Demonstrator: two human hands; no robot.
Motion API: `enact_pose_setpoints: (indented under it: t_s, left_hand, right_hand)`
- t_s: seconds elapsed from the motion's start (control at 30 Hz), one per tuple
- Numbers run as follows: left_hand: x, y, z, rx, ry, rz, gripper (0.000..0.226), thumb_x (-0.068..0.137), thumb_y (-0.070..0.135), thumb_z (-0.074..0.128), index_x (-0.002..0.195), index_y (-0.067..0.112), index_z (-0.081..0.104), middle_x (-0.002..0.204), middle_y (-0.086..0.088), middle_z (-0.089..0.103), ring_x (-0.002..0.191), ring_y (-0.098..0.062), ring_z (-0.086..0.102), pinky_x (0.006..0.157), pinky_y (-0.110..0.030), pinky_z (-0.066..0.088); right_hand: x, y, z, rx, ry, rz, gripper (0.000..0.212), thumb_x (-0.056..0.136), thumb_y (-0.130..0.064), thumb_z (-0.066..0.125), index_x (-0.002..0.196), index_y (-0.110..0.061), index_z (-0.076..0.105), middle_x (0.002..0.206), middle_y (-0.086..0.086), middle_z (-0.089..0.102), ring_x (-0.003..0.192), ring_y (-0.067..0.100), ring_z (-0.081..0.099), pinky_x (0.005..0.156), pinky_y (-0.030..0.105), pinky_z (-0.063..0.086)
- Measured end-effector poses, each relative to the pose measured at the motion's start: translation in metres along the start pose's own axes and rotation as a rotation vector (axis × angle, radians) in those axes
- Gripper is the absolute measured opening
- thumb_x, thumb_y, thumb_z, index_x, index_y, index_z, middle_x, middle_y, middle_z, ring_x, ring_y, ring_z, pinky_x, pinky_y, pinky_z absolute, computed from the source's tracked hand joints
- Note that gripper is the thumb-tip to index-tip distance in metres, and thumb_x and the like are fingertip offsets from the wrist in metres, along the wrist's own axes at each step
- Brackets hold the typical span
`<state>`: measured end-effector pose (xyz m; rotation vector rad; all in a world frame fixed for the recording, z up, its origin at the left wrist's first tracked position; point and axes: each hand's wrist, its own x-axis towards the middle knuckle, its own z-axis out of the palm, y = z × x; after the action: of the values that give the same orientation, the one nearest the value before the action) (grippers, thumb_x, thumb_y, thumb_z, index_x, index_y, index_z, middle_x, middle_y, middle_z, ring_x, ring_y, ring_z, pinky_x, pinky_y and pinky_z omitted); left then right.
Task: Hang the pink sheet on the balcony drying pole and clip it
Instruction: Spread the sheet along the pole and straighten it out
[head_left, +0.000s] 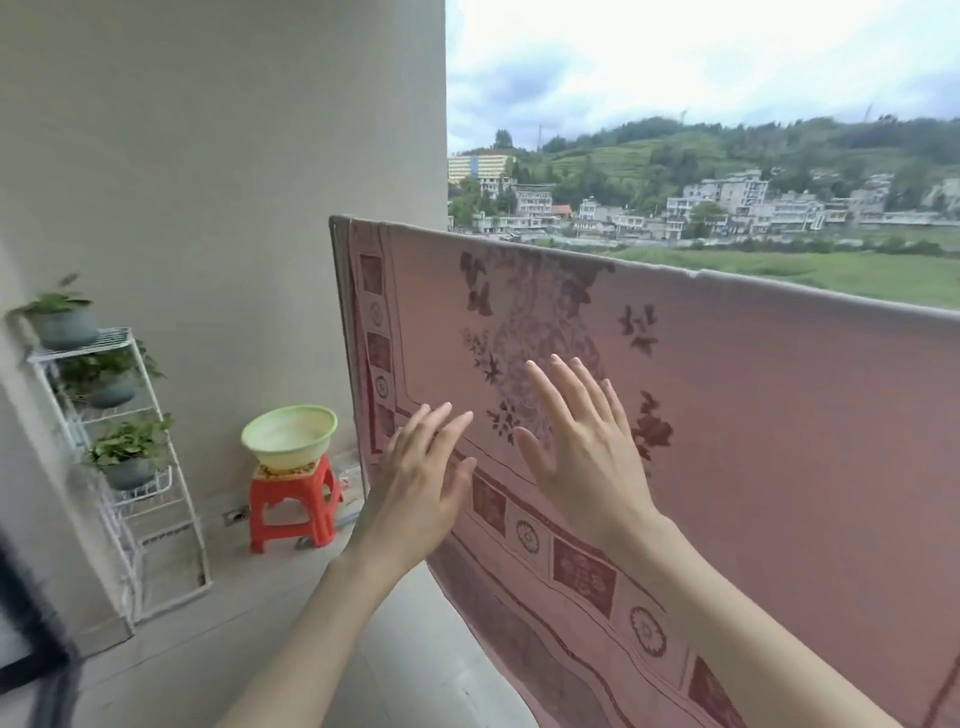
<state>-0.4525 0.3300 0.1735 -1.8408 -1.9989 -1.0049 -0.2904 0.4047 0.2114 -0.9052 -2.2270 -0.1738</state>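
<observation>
Pink sheet (753, 415), dark red print

Maroon flowers, butterflies, squared border; pale green basin (289, 435) on an orange-red stool (293, 501); white rack (130, 467).

Left hand (415, 480): bare, no rings or watch visible.
Right hand (582, 447): bare, nails short and unpainted.
Forearms: uncovered, no sleeves in view.

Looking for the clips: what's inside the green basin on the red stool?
From this angle the green basin shows only its pale inner wall. Its bottom is hidden behind the near rim, so clips cannot be confirmed.
</observation>
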Motion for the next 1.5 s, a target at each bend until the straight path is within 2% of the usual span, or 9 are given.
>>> enact_pose_setpoints:
  t_s: [0.13, 0.27, 0.57, 0.83, 1.07, 1.13, 1.23, 1.33, 1.5]
  left_hand:
    - [0.061, -0.060, 0.002, 0.033, 0.042, -0.043, 0.062, 0.085, 0.051, 0.018, 0.138, 0.024, 0.035, 0.149, 0.000, 0.030, 0.141, -0.017, 0.017, 0.114, -0.034, 0.015]
    - [0.119, -0.116, 0.001, 0.086, 0.067, -0.085, 0.065, 0.083, 0.053, 0.017, 0.138, 0.025, 0.036, 0.148, 0.000, 0.032, 0.140, -0.016, 0.018, 0.112, -0.028, 0.011]
    - [0.242, -0.256, -0.011, 0.211, 0.127, -0.122, 0.072, 0.078, 0.055, 0.010, 0.139, 0.024, 0.034, 0.149, 0.000, 0.030, 0.140, -0.017, 0.016, 0.105, -0.015, -0.002]
    - [0.315, -0.404, 0.016, 0.191, 0.118, -0.123, 0.069, 0.081, 0.052, 0.013, 0.140, 0.022, 0.033, 0.149, 0.000, 0.031, 0.140, -0.016, 0.020, 0.112, -0.027, 0.010]
    - [0.409, -0.531, 0.015, 0.095, 0.110, -0.126, 0.075, 0.077, 0.057, 0.010, 0.140, 0.023, 0.032, 0.149, 0.002, 0.029, 0.140, -0.013, 0.019, 0.112, -0.025, 0.012]
    - [0.432, -0.554, 0.022, 0.051, 0.102, -0.107, 0.067, 0.082, 0.055, 0.017, 0.138, 0.023, 0.034, 0.148, 0.002, 0.030, 0.139, -0.012, 0.020, 0.112, -0.025, 0.013]
    - [0.467, -0.588, 0.041, -0.029, 0.041, -0.078, 0.044, 0.096, 0.036, 0.035, 0.139, 0.025, 0.033, 0.150, 0.006, 0.025, 0.140, -0.008, 0.015, 0.114, -0.025, 0.011]
    - [0.502, -0.616, 0.066, -0.096, 0.001, -0.037, 0.043, 0.096, 0.034, 0.036, 0.139, 0.028, 0.031, 0.151, 0.010, 0.020, 0.140, -0.004, 0.010, 0.115, -0.025, 0.009]
    - [0.572, -0.655, 0.101, -0.107, -0.045, 0.091, 0.041, 0.097, 0.037, 0.033, 0.138, 0.031, 0.032, 0.151, 0.011, 0.020, 0.141, -0.003, 0.004, 0.115, -0.026, 0.007]
  right_hand:
    - [0.077, -0.008, 0.051, 0.049, 0.015, -0.054, 0.060, 0.089, -0.047, 0.028, 0.143, -0.021, 0.030, 0.149, 0.009, 0.035, 0.141, 0.026, 0.025, 0.114, 0.042, 0.013]
    - [0.157, -0.011, 0.100, 0.080, 0.023, -0.091, 0.057, 0.091, -0.045, 0.036, 0.142, -0.021, 0.031, 0.148, 0.009, 0.037, 0.140, 0.026, 0.026, 0.114, 0.042, 0.013]
    - [0.335, -0.031, 0.201, 0.032, -0.070, -0.214, 0.061, 0.095, -0.043, 0.036, 0.147, -0.024, 0.013, 0.156, 0.006, 0.015, 0.145, 0.022, 0.005, 0.118, 0.041, -0.002]
    - [0.441, -0.072, 0.318, 0.038, -0.003, -0.210, 0.059, 0.095, -0.042, 0.039, 0.147, -0.024, 0.017, 0.156, 0.004, 0.018, 0.145, 0.021, 0.007, 0.117, 0.040, -0.001]
    - [0.550, -0.099, 0.408, -0.004, -0.003, -0.151, 0.058, 0.095, -0.041, 0.039, 0.147, -0.024, 0.018, 0.156, 0.003, 0.017, 0.146, 0.020, 0.005, 0.116, 0.038, -0.005]
    - [0.579, -0.099, 0.427, -0.038, 0.019, -0.141, 0.056, 0.094, -0.040, 0.041, 0.145, -0.022, 0.027, 0.155, 0.005, 0.022, 0.145, 0.021, 0.007, 0.117, 0.039, -0.003]
    - [0.618, -0.094, 0.453, -0.143, 0.028, -0.089, 0.052, 0.094, -0.040, 0.041, 0.140, -0.019, 0.035, 0.152, 0.006, 0.028, 0.145, 0.024, 0.011, 0.118, 0.044, 0.000]
    - [0.660, -0.089, 0.476, -0.243, -0.031, 0.012, 0.048, 0.093, -0.040, 0.041, 0.136, -0.018, 0.038, 0.148, 0.006, 0.035, 0.142, 0.025, 0.019, 0.117, 0.048, 0.005]
    - [0.716, -0.076, 0.508, -0.422, -0.070, 0.176, 0.040, 0.093, -0.038, 0.043, 0.122, -0.011, 0.049, 0.127, 0.012, 0.052, 0.119, 0.030, 0.046, 0.100, 0.044, 0.036]
